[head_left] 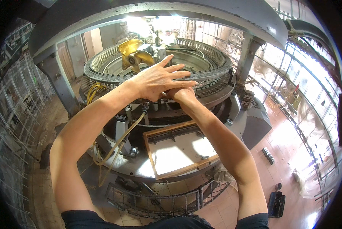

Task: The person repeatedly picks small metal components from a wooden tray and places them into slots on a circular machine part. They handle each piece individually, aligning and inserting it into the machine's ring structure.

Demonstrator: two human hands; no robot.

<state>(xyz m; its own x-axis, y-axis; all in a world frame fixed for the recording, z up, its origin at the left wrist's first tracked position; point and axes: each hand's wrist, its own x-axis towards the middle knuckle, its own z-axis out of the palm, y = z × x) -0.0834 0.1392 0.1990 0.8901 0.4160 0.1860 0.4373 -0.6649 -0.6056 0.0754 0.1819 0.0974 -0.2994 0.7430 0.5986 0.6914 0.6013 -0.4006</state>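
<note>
A large circular knitting machine stands before me, its round ring of black needle-bed segments (113,78) passing just beyond my hands. My left hand (157,78) is stretched over the ring's near edge, palm down, fingers apart and with nothing visible in them. Under it, crossing at the wrist, lies my right hand (181,94); most of its fingers are hidden by the left hand, so I cannot see what it touches. Inside the ring, a yellow-bladed fan (134,55) sits left of centre. Below my hands, a wood-framed tray (155,173) with a white bottom rests on the machine's base, holding small dark metal parts.
Yellow hoses (113,150) hang at the machine's left front. Thick grey legs (60,78) carry the frame overhead. A curved black rail (159,204) runs low in front. On the tiled floor at right lie a black case (276,204) and metal blocks (268,155). Racks line both sides.
</note>
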